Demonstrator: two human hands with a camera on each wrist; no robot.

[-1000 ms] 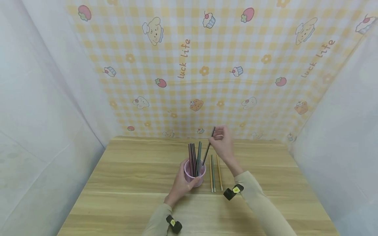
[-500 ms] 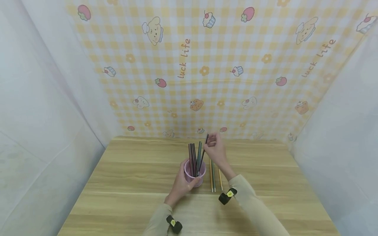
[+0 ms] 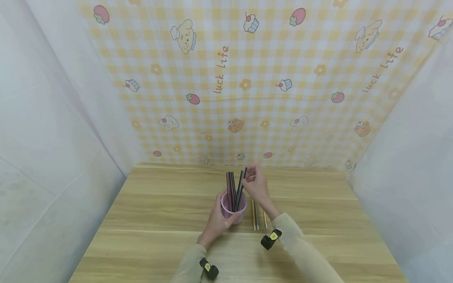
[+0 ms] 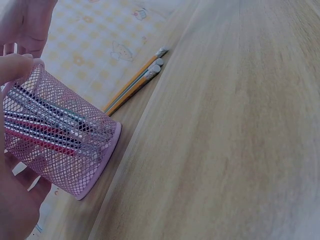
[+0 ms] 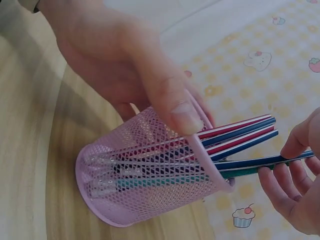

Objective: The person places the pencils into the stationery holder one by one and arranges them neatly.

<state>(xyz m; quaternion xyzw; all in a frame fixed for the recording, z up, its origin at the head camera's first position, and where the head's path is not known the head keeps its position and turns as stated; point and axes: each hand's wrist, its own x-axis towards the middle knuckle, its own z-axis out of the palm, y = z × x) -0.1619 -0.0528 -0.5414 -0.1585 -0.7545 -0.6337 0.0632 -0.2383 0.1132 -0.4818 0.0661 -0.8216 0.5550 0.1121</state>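
A pink mesh pencil cup (image 3: 241, 217) stands on the table, and my left hand (image 3: 216, 223) grips it round the side, thumb near the rim. Inside lean several striped pencils (image 5: 240, 137), red and dark blue, eraser ends down. With its thumb and fingers my right hand (image 3: 257, 187) pinches a dark blue striped pencil (image 5: 240, 164) near its upper end. That pencil's lower part is inside the cup, close beside a green pencil (image 5: 240, 172). In the right wrist view the right hand (image 5: 305, 195) shows only partly, at the right edge.
To the right of the cup, yellow pencils (image 4: 131, 86) and a dark green pencil (image 3: 256, 216) lie on the wooden table (image 3: 159, 220), eraser ends toward me. A yellow checked cloth (image 3: 212, 110) hangs behind, with white sheets at both sides.
My right hand has moved left and down, bringing the dark blue pencil from a slant at the cup's right rim to beside the green one. My left hand stays on the cup.
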